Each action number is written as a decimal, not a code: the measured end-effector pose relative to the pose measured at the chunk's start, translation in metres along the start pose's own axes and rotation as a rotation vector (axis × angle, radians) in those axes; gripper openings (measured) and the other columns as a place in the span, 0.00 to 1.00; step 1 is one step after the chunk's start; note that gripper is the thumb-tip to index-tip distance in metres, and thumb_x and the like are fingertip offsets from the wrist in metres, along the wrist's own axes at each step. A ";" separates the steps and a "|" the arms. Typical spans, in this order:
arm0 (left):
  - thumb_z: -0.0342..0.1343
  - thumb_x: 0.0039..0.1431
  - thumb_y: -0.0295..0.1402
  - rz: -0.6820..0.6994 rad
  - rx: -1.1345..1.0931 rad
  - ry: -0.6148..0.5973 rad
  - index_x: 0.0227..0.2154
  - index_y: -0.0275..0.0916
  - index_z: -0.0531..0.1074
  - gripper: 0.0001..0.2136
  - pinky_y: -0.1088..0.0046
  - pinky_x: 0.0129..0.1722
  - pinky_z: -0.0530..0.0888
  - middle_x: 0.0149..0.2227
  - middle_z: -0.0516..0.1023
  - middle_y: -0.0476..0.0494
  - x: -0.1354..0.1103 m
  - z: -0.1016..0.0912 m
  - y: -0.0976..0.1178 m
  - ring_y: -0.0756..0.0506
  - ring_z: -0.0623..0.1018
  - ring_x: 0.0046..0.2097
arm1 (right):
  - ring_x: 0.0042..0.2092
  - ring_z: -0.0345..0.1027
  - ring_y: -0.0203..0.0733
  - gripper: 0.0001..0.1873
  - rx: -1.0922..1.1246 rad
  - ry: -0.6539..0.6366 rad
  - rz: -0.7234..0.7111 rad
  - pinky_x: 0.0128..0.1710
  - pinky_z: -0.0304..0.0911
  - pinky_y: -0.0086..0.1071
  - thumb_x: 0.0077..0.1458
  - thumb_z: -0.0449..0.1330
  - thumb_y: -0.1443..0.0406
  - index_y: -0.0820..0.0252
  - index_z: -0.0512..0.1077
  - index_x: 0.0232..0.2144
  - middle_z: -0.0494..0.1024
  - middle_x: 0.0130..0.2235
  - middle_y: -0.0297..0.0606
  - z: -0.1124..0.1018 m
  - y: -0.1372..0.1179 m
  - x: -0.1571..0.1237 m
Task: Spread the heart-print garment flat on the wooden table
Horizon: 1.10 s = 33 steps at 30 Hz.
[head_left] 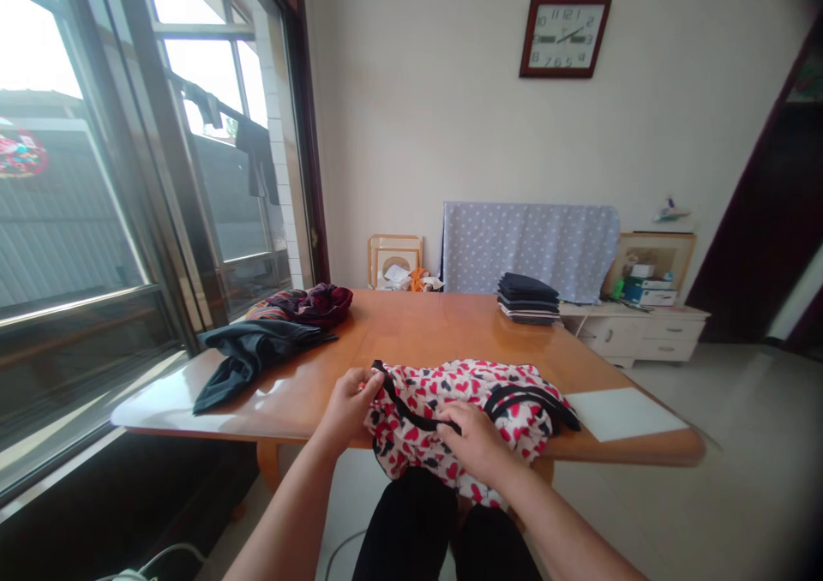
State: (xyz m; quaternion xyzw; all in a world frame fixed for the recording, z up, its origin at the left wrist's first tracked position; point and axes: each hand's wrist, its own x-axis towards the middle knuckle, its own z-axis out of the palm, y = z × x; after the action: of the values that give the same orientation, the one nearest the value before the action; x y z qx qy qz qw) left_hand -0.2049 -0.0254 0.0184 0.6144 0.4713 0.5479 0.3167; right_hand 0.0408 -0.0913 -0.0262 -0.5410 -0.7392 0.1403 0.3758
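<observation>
**Item 1, nearest:** my left hand (351,407), fingers curled closed, pinching the black strap (411,418) where it meets the near edge of the table, the cloth gathered into the grip.

**Item 2:** my right hand (472,444), resting on the cloth with its fingers across the same strap. The fingers lie together, but whether they pinch or merely press I cannot tell.

**Item 3:** one red-and-white heart-print garment (450,401) with black trim, bunched between my hands. It lies partly on the near edge of the wooden table (417,332) and droops over that edge toward my black trousers (411,521). In hand: gathering it by the strap.

**Item 4:** a white sheet (621,414), flat on the table, right of the garment.

**Item 5:** a dark grey cloth (250,358), loosely heaped at the table's left side, near the window.

**Item 6:** a maroon patterned cloth (302,305), bundled just beyond the grey one, at the table's far left corner.

**Item 7:** a stack of folded dark clothes (527,298), at the table's far edge, toward the right.

**Item 8:** a polka-dot cloth (527,251), hanging upright behind the stack, beyond the table.

**Item 9:** a white drawer cabinet (633,332), beyond the table's far right corner, bearing a framed picture and small boxes.

**Item 10:** a square wall clock (564,37), high on the wall beyond the table.
</observation>
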 end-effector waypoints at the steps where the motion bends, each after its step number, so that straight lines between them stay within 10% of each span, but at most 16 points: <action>1: 0.60 0.52 0.53 -0.002 -0.091 -0.003 0.22 0.40 0.66 0.20 0.74 0.29 0.69 0.24 0.69 0.51 0.002 -0.003 0.002 0.49 0.70 0.28 | 0.46 0.71 0.46 0.08 0.047 -0.001 0.009 0.50 0.62 0.37 0.57 0.57 0.63 0.55 0.77 0.34 0.79 0.42 0.38 -0.002 0.001 0.002; 8: 0.57 0.57 0.52 -0.040 -0.412 0.259 0.29 0.41 0.65 0.18 0.78 0.23 0.65 0.22 0.64 0.56 0.016 -0.023 0.008 0.53 0.65 0.22 | 0.36 0.68 0.41 0.15 0.375 0.012 0.223 0.38 0.62 0.32 0.59 0.57 0.54 0.58 0.71 0.28 0.75 0.31 0.32 -0.010 -0.003 0.009; 20: 0.53 0.59 0.49 -0.007 0.329 0.427 0.40 0.40 0.70 0.17 0.69 0.34 0.70 0.33 0.77 0.45 0.010 -0.033 -0.025 0.43 0.76 0.34 | 0.41 0.77 0.44 0.21 1.014 0.284 0.470 0.44 0.71 0.36 0.50 0.67 0.50 0.58 0.77 0.41 0.81 0.38 0.40 -0.035 0.013 0.003; 33: 0.62 0.48 0.51 0.247 0.648 -0.528 0.42 0.51 0.79 0.19 0.71 0.30 0.64 0.32 0.80 0.43 -0.027 0.026 0.022 0.39 0.78 0.35 | 0.24 0.68 0.34 0.19 0.663 0.770 0.529 0.23 0.62 0.26 0.46 0.67 0.52 0.61 0.76 0.33 0.79 0.27 0.36 -0.112 0.063 -0.015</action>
State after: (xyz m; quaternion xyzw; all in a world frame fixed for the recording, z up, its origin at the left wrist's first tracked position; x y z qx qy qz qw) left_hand -0.1734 -0.0552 0.0227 0.8528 0.4447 0.2296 0.1494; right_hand 0.1655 -0.1040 0.0050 -0.5730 -0.3051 0.2467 0.7195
